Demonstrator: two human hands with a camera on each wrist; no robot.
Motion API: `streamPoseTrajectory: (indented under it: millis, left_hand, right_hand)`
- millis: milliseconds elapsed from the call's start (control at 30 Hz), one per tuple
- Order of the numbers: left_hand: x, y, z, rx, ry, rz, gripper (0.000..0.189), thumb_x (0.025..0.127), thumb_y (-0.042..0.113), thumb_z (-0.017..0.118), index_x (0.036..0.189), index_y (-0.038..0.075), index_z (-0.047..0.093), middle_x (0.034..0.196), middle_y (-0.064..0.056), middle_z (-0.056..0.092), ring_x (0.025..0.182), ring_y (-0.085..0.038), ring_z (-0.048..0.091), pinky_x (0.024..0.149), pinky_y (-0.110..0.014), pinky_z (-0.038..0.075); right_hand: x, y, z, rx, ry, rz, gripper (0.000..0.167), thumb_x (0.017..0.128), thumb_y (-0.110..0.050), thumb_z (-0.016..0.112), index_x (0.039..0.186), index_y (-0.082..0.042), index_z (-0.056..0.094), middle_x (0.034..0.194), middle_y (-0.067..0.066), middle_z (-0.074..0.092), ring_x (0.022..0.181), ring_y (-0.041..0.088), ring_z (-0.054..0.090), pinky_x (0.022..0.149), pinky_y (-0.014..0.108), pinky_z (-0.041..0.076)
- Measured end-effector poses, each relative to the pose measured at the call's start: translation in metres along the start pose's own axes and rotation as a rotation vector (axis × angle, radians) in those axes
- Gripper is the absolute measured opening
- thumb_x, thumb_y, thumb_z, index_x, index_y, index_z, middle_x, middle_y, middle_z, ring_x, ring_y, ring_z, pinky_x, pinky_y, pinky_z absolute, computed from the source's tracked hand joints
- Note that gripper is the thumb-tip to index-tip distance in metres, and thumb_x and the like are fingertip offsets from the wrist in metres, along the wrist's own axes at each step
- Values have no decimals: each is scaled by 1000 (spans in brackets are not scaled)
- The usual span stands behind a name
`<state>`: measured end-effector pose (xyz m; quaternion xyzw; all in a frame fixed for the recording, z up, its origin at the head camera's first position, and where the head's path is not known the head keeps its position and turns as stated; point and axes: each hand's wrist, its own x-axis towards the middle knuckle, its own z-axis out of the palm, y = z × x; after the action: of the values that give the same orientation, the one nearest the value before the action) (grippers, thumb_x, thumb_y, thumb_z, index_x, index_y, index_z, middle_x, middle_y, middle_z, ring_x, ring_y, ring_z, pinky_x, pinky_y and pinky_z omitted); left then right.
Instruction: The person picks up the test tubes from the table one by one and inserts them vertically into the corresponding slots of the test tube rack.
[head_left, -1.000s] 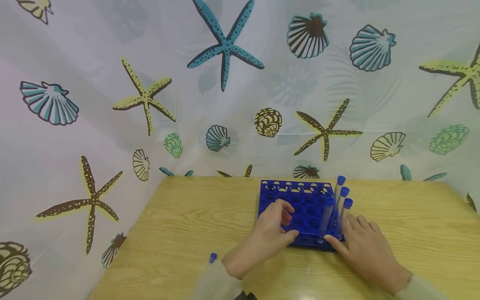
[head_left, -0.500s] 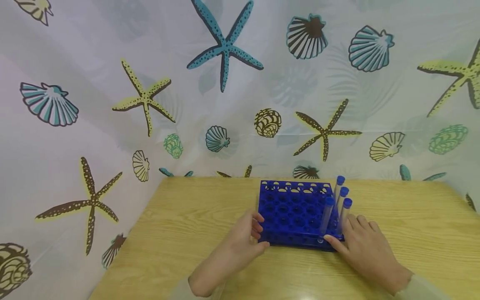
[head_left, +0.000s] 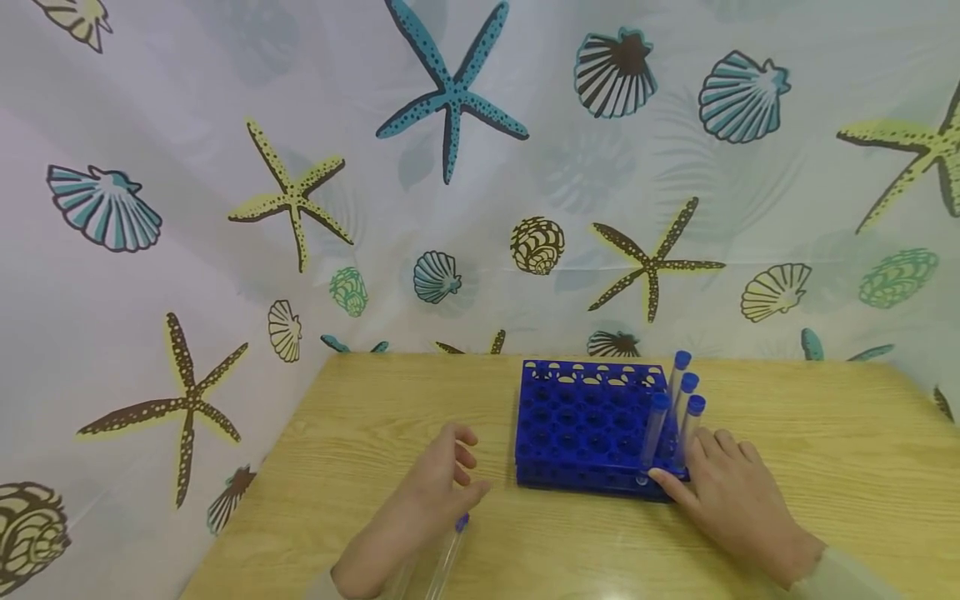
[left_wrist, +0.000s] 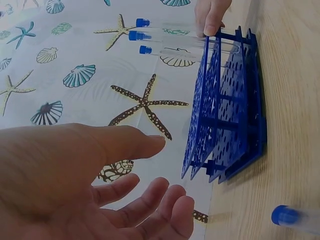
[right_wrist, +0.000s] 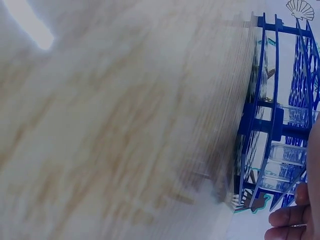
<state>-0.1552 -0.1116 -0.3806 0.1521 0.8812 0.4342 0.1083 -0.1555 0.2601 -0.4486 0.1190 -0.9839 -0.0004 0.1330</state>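
Observation:
A blue test tube rack [head_left: 585,477] sits on the table, with several blue-capped clear test tubes [head_left: 653,437] standing at its right end. My right hand [head_left: 738,508] holds that end, thumb at the front corner and fingers along the side. To the left of the rack, my left hand [head_left: 423,500] hovers with fingers loosely bent and a gap between thumb and fingertips, holding nothing. Just below it a loose test tube [head_left: 446,562] with a blue cap lies on the table; a second clear tube is partly hidden by the forearm. The left wrist view shows a blue cap [left_wrist: 286,215] near the hand.
The wood-grain table [head_left: 375,408] carries the rack and the loose tubes. Behind it and to the left hangs a pale curtain [head_left: 487,225] printed with starfish and shells.
My left hand has moved from over the rack leftward and down toward the table, uncovering the rack's left part. The right hand and the rack have stayed in place.

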Motion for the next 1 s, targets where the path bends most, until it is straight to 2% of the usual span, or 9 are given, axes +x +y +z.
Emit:
streamPoseTrajectory:
  millis: [233, 600, 667, 900, 1000]
  left_hand:
    - [-9, -18, -10, -8, -16, -80, 53, 91, 16, 70, 133, 5, 40, 117, -18, 53, 94, -22, 55, 73, -36, 51]
    - [-27, -44, -20, 100, -61, -194, 53, 91, 12, 69, 132, -3, 39, 116, -22, 55, 93, -26, 60, 74, -42, 53]
    - [-29, -46, -21, 114, -73, -221, 50, 92, 11, 69, 130, -3, 40, 107, -20, 55, 85, -25, 59, 69, -38, 52]
    - [-38, -48, -20, 118, -107, -277, 41, 92, 8, 67, 121, -6, 42, 96, -16, 53, 68, -21, 51, 57, -30, 45]
    - [-42, -49, -19, 93, -118, -325, 38, 89, 5, 68, 118, -5, 44, 91, -14, 50, 63, -21, 48, 51, -29, 41]
  right_hand:
    - [0, 1, 1, -1, 15, -3, 83, 97, -64, 45, 132, 11, 51, 127, 28, 59, 115, 44, 54, 92, 60, 43]
    - [-2, 1, 2, 8, 5, -2, 84, 97, -64, 45, 133, 11, 50, 129, 28, 58, 117, 46, 54, 94, 61, 42]
    - [-2, 1, 2, 3, 5, -4, 84, 97, -65, 45, 133, 11, 51, 128, 28, 58, 116, 45, 54, 93, 61, 42]
    - [-1, 0, 2, 4, 4, -1, 85, 97, -65, 45, 134, 12, 49, 128, 28, 58, 116, 44, 54, 93, 60, 42]
    - [-1, 0, 1, 8, 12, -2, 84, 97, -64, 45, 133, 11, 49, 126, 27, 59, 114, 43, 55, 91, 59, 43]
